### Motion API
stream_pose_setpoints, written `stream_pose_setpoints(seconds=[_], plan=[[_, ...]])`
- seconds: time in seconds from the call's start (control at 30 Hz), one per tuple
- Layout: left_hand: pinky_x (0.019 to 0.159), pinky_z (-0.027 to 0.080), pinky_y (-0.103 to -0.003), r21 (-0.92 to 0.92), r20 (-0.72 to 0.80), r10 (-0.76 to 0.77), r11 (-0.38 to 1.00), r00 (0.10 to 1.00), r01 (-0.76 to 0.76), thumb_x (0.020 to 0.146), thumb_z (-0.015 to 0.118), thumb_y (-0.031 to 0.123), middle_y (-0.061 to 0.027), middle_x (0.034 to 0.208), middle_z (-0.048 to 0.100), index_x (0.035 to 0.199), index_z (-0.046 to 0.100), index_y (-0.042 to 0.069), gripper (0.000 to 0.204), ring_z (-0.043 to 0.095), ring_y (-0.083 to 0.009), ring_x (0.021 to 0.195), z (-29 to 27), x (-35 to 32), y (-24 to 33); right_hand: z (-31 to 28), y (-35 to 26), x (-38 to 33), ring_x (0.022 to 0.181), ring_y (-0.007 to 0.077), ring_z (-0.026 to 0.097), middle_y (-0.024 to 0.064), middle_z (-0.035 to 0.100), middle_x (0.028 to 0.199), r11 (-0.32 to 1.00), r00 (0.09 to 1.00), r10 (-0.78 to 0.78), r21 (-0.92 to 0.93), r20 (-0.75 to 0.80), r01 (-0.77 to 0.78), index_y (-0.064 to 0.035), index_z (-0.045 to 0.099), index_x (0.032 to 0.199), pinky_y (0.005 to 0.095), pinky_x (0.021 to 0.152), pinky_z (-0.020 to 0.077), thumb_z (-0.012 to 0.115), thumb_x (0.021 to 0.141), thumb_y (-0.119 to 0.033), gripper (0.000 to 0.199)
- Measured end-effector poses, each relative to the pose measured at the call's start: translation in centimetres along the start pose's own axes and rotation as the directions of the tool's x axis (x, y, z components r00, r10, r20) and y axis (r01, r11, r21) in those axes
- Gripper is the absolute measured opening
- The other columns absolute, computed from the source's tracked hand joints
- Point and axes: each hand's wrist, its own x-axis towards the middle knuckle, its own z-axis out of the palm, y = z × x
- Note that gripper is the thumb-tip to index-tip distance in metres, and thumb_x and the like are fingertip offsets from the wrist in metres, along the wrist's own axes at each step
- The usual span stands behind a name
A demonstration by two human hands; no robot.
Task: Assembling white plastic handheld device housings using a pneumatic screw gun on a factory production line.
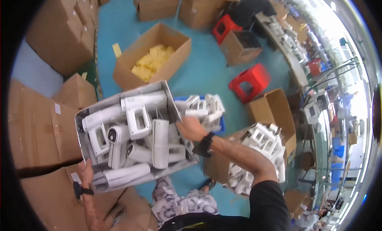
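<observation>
over the blue floor, the left hand grips the grey box corner, while the right hand clasps its far edge; white housings lie lengthwise inside.

You stand on a teal floor. On it sit cardboard boxes, two red stools and a blue crate.
</observation>
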Motion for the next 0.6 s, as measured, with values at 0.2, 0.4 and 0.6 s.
stream_pose_setpoints(seconds=[0.2,0.4,0.6], plan=[[0.104,0.043,-0.049,0.146,0.027,-0.412,0.903,0.911,0.405,0.098,0.054,0.046,-0.0295,0.126,0.063,0.118,0.068,-0.005,0.056,0.056,-0.0468,0.121,15.1,8.2,-13.3,17.9,7.5,10.5,0.081,0.0481,0.066,0.0256,0.069,0.084,0.992,0.989,0.124,0.034,-0.079,-0.122,-0.0029,0.064,0.093,0.0612,0.074,0.0498,0.056,0.094,-0.028,0.027],[0.099,0.045,-0.05,0.011,0.018,-0.418,0.909,0.908,0.417,0.098,0.053,0.047,-0.0325,0.118,0.066,0.112,0.069,-0.008,0.059,0.059,-0.0489,0.115,23.7,14.7,-17.0,27.5,10.6,17.5,0.079,0.0489,0.066,0.0245,0.069,0.083,0.953,0.936,0.302,0.026,-0.181,-0.303,-0.0102,0.065,0.104,0.0609,0.073,0.0518,0.057,0.095,-0.028,0.022],[0.1,0.046,-0.048,0.162,0.046,-0.541,0.834,0.84,0.528,0.098,0.053,0.053,-0.0308,0.124,0.064,0.12,0.067,-0.006,0.065,0.058,-0.0473,0.119,25.7,16.3,-20.7,35.0,12.3,17.8,0.069,0.0474,0.066,0.0234,0.068,0.075,0.959,0.927,0.285,0.081,-0.243,-0.273,-0.0118,0.067,0.112,0.0596,0.065,0.0524,0.056,0.095,-0.026,0.025]])
